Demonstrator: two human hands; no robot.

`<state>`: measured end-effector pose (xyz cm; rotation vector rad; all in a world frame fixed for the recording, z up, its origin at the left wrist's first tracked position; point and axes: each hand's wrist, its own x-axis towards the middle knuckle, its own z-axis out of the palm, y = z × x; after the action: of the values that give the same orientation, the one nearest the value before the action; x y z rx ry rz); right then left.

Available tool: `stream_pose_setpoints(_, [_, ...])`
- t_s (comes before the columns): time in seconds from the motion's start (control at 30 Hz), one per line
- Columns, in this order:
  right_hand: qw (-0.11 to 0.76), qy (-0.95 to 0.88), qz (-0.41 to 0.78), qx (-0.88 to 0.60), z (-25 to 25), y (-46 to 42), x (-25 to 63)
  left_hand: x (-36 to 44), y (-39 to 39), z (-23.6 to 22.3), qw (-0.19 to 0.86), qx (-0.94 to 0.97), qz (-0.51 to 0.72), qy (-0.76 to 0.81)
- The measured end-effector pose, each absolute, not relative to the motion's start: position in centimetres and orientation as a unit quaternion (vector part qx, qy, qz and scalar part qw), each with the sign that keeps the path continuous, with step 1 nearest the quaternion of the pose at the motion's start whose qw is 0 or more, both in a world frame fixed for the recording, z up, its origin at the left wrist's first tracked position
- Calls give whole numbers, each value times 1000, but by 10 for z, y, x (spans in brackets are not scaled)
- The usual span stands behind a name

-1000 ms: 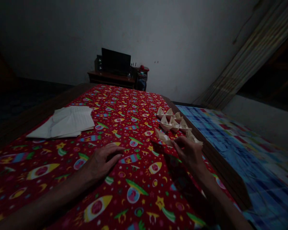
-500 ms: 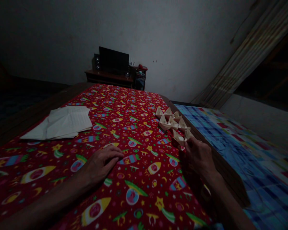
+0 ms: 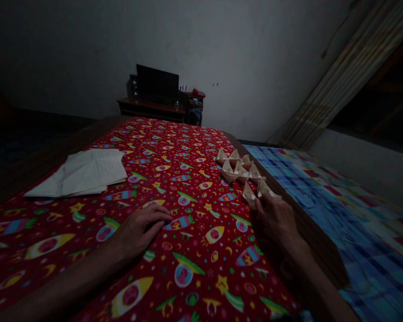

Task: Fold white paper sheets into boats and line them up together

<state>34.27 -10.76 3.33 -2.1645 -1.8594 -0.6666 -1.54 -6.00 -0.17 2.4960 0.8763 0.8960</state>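
My left hand [image 3: 141, 226] lies palm down on the red patterned cloth [image 3: 191, 223], its fingers loosely stretched out and holding nothing. At the right side of the cloth, my right hand [image 3: 277, 217] is closed at the fingertips on the nearest folded paper boat [image 3: 249, 193]. Its fingers partly cover that boat's near side. Just beyond stand several more pale paper boats [image 3: 241, 172], grouped in rows near the table's right edge. Some of them overlap in view, and their pointed ends stick up.
A stack of white paper sheets [image 3: 83, 174] lies on the left of the cloth. A dark wooden table rim [image 3: 319, 241] borders the right, beside a blue checked bedspread [image 3: 309, 201]. Against the far wall, a monitor [image 3: 157, 84] stands on a desk [image 3: 147, 108].
My right hand has shifted slightly left and toward me at the nearest paper boat, which now sits turned a little. My left hand stays in place.
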Motion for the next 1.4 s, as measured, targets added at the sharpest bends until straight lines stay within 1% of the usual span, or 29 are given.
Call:
stream_pose_setpoints(0.1, [72,-603,-216,-765,32,-111,341,-14,-60,-1,171,877,325,309])
stream_pose_setpoints(0.2, [71,-600,-230,-763,33,-113,336,-14,-61,-1,174,878,323,309])
stream_pose_setpoints(0.53, [144,-636,-285,-702,47,-125,330,-15,-62,-7,200,863,321,335])
stream_pose_setpoints(0.67, [172,-666,-285,-668,51,-130,316,-16,-61,-6,197,866,320,330])
stream_pose_setpoints(0.8, [192,-681,-247,-663,52,-133,301,-16,-60,-8,195,867,320,328])
stream_pose_setpoints(0.9, [195,-722,-179,-640,45,-136,292,-15,-61,-9,194,867,323,326])
stream_pose_setpoints(0.97, [182,-762,-127,-608,35,-139,283,-14,-63,-6,190,868,327,321])
stream_pose_setpoints(1.03, [154,-804,-87,-568,22,-143,273,-15,-63,0,178,873,326,316])
stream_pose_setpoints(1.13, [130,-847,-80,-509,3,-148,256,-26,-56,15,127,880,328,318])
stream_pose_setpoints(1.2, [130,-862,-71,-484,-7,-149,249,-40,-47,25,79,872,349,333])
stream_pose_setpoints(1.27, [134,-870,-68,-470,-12,-149,246,-56,-36,32,43,854,348,385])
stream_pose_setpoints(1.4, [153,-870,-93,-460,-5,-140,255,-79,-21,34,41,835,314,450])
